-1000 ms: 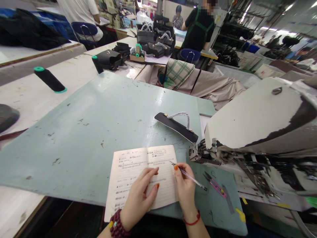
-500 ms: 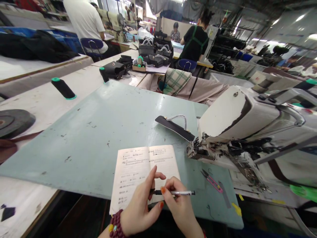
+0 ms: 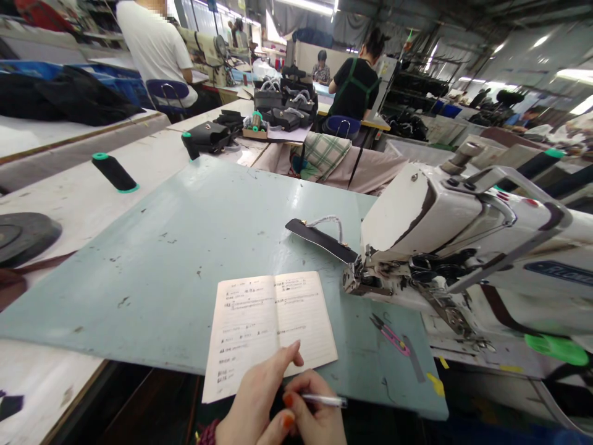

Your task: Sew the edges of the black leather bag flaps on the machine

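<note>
My right hand is closed on a pen with a pale barrel, held nearly level below the notebook. Beside it, my left hand has its index finger stretched out over the page and its thumb apart. The pen's dark end reaches into the gap between the left thumb and index finger; my fingers partly hide it. Under and beyond my hands lies an open notebook with handwritten lines on both pages. Dark red beads circle my left wrist.
A sewing machine stands at the right, with a black strip with a wrapped handle by its head. Pink thread snips and a grey metal strip lie on the green mat. A black thread cone lies left; co-workers sit beyond.
Both hands have drawn down toward me with the pen, off the lower part of the right page, where more writing now shows. The view has shifted slightly right.
</note>
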Available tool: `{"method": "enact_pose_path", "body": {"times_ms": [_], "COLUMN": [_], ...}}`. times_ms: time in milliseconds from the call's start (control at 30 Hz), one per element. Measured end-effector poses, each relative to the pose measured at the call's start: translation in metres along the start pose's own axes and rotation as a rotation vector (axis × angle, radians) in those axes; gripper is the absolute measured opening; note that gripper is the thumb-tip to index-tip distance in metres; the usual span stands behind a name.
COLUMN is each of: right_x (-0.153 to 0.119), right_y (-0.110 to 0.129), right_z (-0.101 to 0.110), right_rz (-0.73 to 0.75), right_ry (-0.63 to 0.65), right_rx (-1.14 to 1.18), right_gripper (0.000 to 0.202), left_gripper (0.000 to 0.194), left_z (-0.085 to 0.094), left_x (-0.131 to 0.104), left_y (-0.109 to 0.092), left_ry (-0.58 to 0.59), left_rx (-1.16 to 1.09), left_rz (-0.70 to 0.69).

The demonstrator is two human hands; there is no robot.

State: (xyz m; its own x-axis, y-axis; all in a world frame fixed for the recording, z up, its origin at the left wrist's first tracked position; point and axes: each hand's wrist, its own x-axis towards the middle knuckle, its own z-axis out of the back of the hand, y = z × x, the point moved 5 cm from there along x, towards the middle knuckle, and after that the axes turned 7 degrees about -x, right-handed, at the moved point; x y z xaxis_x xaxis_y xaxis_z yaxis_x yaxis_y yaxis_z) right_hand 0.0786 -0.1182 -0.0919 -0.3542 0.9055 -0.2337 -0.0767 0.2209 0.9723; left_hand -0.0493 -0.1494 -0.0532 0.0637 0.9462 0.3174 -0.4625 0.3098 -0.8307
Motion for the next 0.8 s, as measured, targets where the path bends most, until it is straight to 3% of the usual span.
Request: {"method": "enact_pose_path", "body": {"times_ms": [100,200,300,400,533,667,800], "right_x": [0.005,0.014,0.02,0.023,0.027,0.041,0.056], "right_y": [-0.002,0.0,-0.003,-0.008,-0.015,-0.015,0.014], "right_z": [0.025,0.053,0.067,0.066,0.056,0.046,0.039], "right_rz": [-0.074,-0.045,-0.022,0.041,0.124,0.105,0.169], "right_ry": [-0.08,-0.15,-0.175,-0.261,-0.379,-0.293,-0.255], "right_rx": [0.145,0.269,0.269,0.149,0.021,-0.065,-0.086], "right_gripper": [0.042,0.056,0.061,0.052,0.035,0.039,0.038], "left_gripper": [0.046,0.043,0.039,0.04,0.041,0.033,0.031], "left_z": [0.027,0.055,0.068,0.067,0.065,0.076,0.092], "left_x": [0.042,0.093,0.13,0.144,0.137,0.125,0.117], "left_y": [0.011,0.036,0.067,0.088,0.101,0.081,0.022], "left_ry": [0.08,0.142,0.202,0.208,0.224,0.284,0.262], "left_rx": [0.168,0.459,0.646,0.662,0.572,0.405,0.354], "left_rz": [0.109,0.237,0.356,0.426,0.525,0.519,0.415]}}
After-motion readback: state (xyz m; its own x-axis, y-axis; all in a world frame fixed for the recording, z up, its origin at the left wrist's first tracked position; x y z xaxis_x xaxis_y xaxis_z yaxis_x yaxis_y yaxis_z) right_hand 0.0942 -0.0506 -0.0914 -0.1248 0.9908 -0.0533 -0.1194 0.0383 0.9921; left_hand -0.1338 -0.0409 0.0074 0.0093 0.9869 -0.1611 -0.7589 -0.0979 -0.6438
